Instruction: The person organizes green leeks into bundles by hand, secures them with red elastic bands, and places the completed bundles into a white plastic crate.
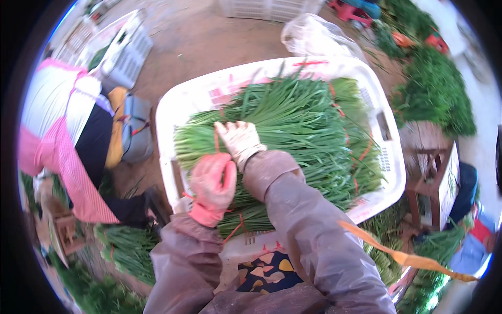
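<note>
A white plastic crate (171,112) in front of me holds several bundles of long green garlic chives (293,115), bound with orange-red ties (365,149). My right hand (240,141), in a pale glove, lies on the pale stem ends at the crate's left side. Its fingers are apart and touch the bundle beside a tie (216,140). Lower and to the left is my left hand (212,183), in a pink glove, with its fingers curled toward the thumb. A bit of orange-red tie shows beside it; whether the fingers grip anything is hidden.
At left, a person in a pink checked apron (81,183) bends near a grey-and-yellow seat (133,128). Another white crate (123,52) stands behind. A wooden stool (423,167) and piles of greens (436,89) are at right. An orange strap (402,257) hangs by my right arm.
</note>
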Motion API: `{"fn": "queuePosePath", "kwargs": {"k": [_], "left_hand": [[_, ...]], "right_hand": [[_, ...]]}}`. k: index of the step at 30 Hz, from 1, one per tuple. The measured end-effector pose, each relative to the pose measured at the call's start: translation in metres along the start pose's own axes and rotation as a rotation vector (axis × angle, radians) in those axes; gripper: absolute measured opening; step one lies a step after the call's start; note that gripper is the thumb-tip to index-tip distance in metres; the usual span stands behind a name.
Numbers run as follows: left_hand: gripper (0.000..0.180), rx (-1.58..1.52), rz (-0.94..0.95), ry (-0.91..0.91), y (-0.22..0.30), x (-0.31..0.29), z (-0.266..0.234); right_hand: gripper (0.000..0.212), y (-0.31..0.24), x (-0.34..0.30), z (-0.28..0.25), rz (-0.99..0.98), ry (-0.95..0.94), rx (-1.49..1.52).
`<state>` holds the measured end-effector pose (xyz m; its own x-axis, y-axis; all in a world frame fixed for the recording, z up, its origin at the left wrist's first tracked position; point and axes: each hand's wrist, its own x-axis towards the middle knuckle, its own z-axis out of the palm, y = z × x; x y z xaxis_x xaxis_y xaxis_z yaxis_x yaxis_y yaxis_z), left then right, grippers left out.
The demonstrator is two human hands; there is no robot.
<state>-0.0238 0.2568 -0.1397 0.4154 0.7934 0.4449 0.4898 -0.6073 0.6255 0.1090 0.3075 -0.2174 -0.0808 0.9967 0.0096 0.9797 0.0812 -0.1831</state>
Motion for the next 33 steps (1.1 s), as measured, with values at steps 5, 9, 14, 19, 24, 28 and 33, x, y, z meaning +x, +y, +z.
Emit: {"fn": "queuePosePath", "kwargs": {"k": [5,9,14,19,24,28,33], "left_hand": [[0.099,0.197,0.044,-0.629,-0.056,0.087,0.000],[0.112,0.217,0.209,-0.654,-0.060,0.075,-0.005],[0.091,0.256,0.131,-0.381,-0.092,0.043,0.023],[0.095,0.570,-0.014,-0.650,-0.065,0.057,-0.008],[0.085,0.309,-0.056,-0.850,-0.087,0.093,0.029],[0.086,0.319,-0.182,-0.992,-0.089,0.109,0.036],[0.112,0.481,-0.149,-1.076,-0.128,0.103,0.050]], "right_hand": [[0.055,-0.017,-0.025,0.013,-0.006,0.300,0.083],[0.051,0.003,-0.040,-0.016,-0.072,0.271,-0.161],[0.074,-0.026,-0.001,-0.107,-0.140,0.038,0.129],[0.111,0.017,0.019,-0.124,-0.137,-0.589,0.246],[0.095,0.164,-0.031,-0.102,0.013,-0.423,-0.201],[0.086,0.185,-0.065,-0.041,0.147,0.041,-0.163],[0.081,0.167,-0.055,-0.066,0.194,-0.236,-0.126]]}}
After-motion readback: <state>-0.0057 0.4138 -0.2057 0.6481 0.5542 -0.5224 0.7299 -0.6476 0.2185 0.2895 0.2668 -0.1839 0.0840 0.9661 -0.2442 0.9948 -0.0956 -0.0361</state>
